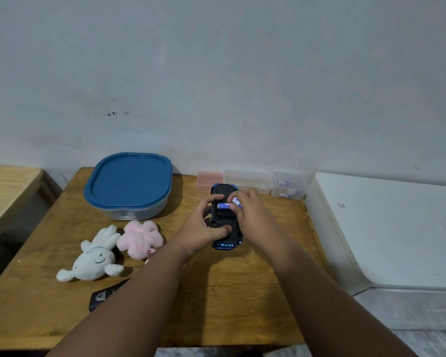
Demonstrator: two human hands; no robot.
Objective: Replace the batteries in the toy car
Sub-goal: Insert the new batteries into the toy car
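The left hand (202, 228) grips the upturned toy car (223, 220); the right hand (250, 204) pinches a battery (236, 202) over the compartment, next pressing it flat.

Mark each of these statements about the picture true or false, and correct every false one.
1. The toy car lies upside down on the wooden table. True.
2. The right hand holds a screwdriver. False: it holds a battery.
3. The blue lid is on the container. True.
4. The white plush toy sits on top of that lid. False: it lies on the table beside the pink plush toy.
5. The left hand rests flat on the table. False: it grips the car.
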